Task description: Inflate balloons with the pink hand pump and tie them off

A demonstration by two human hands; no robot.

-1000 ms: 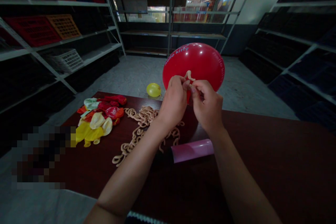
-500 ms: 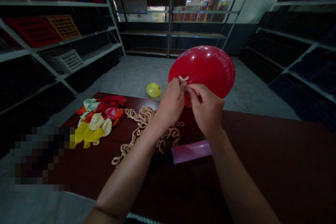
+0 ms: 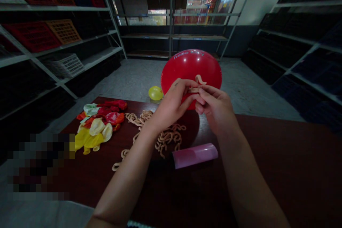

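An inflated red balloon with white lettering floats just above the far edge of the dark wooden table. My left hand and my right hand meet at its neck, both pinched closed around it. A beige plastic clip sticks up from between my fingers against the balloon. The neck itself is mostly hidden by my fingers.
A heap of flat red, yellow and white balloons lies at the table's left. Several beige clips are strewn beside it. A pink cylinder lies under my wrists. A small yellow balloon sits on the floor. Metal shelves with crates line both sides.
The balloon has swung back to the left and turned, so its lettering now faces up. My hands have dropped slightly and the clip now stands at the right of my fingers.
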